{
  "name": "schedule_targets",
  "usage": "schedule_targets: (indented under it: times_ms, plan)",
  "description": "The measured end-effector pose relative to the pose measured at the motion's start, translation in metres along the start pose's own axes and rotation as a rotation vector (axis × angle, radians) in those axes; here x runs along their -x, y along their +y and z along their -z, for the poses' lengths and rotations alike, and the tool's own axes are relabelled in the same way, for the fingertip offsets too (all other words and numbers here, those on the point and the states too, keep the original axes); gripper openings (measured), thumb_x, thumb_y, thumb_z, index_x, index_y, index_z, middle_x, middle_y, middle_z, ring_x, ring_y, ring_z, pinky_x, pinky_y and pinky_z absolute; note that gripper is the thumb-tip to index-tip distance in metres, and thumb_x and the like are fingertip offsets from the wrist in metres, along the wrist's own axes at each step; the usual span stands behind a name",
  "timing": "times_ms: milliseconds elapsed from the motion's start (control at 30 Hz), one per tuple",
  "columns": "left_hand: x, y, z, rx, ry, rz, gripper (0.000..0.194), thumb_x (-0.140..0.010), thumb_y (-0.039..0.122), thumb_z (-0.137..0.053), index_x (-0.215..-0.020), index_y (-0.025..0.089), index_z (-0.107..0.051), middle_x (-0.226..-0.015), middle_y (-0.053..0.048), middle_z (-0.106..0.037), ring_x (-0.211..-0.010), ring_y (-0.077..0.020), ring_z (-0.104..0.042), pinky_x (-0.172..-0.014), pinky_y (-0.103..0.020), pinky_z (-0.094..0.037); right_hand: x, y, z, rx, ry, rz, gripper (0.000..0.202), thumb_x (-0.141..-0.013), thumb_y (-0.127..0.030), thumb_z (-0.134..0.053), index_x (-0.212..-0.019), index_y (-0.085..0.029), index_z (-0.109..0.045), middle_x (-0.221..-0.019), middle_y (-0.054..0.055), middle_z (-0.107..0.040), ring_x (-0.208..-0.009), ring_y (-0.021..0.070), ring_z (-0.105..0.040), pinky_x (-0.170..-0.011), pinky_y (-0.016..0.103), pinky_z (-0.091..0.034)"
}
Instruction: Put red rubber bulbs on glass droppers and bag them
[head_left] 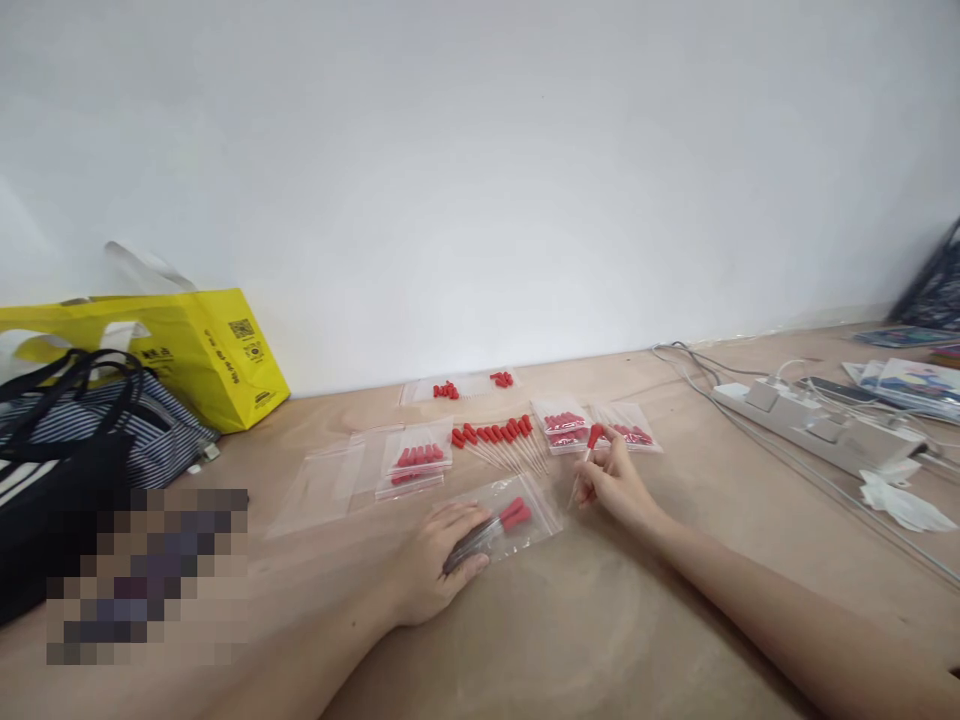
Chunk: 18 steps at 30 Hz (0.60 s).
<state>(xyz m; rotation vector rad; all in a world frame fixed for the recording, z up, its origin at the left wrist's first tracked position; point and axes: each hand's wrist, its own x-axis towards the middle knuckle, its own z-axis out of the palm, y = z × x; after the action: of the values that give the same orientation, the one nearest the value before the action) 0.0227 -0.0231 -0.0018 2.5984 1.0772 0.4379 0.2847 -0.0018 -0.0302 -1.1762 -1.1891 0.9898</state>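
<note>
My left hand (442, 560) grips a clear zip bag (540, 505) at its left end, thumb below and fingers on top. A couple of red-tipped sticks (514, 514) lie inside that bag. Between the thumb and fingers of my right hand (616, 478) is one red-tipped stick (594, 438), tilted with its red end up, just right of the bag. Beyond both hands, a row of loose red-tipped wooden sticks (504, 434) is fanned out on the table. Filled bags lie on either side of the row, left (420, 454) and right (564, 424).
Flat clear bags (319, 485) lie at the left. More red-tipped pieces (446, 390) rest on bags by the wall. A yellow bag (225, 350) and striped bag (169, 410) stand far left. A white power strip (817, 425) with cables and papers (919, 385) is at right.
</note>
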Motion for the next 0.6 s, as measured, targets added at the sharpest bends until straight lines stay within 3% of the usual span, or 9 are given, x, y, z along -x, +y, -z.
schedule_targets:
  times_ms: [133, 400, 600]
  plan:
    - [0.001, -0.002, -0.001, -0.009, 0.002, 0.0, 0.041, -0.082, 0.033, -0.045, -0.123, 0.024, -0.042, -0.125, -0.004, -0.05, -0.116, -0.0217, -0.042, -0.098, -0.042, -0.033, -0.001, 0.003, -0.009, -0.096, 0.065, -0.039, 0.054, -0.069, -0.041, -0.054, -0.107, -0.02, -0.024, -0.055, -0.008, -0.053, -0.042, 0.0117, -0.053, -0.041, 0.024, -0.046]
    - [0.002, -0.002, 0.002, -0.016, -0.065, 0.007, 0.04, -0.086, 0.032, -0.037, -0.125, 0.023, -0.039, -0.128, -0.004, -0.046, -0.12, -0.0207, -0.037, -0.101, -0.044, -0.029, 0.001, -0.003, -0.012, -0.215, 0.166, -0.02, 0.056, -0.063, -0.046, -0.062, -0.097, -0.022, -0.026, -0.057, -0.008, -0.054, -0.046, 0.0126, -0.056, -0.047, 0.026, -0.047]
    - [0.001, -0.001, 0.0, -0.015, -0.037, -0.005, 0.042, -0.084, 0.03, -0.041, -0.125, 0.023, -0.039, -0.126, -0.004, -0.048, -0.118, -0.021, -0.041, -0.101, -0.043, -0.03, 0.008, -0.006, -0.017, -0.278, 0.038, -0.097, 0.046, -0.064, -0.048, -0.059, -0.088, -0.023, -0.03, -0.059, -0.007, -0.055, -0.049, 0.0122, -0.057, -0.051, 0.027, -0.048]
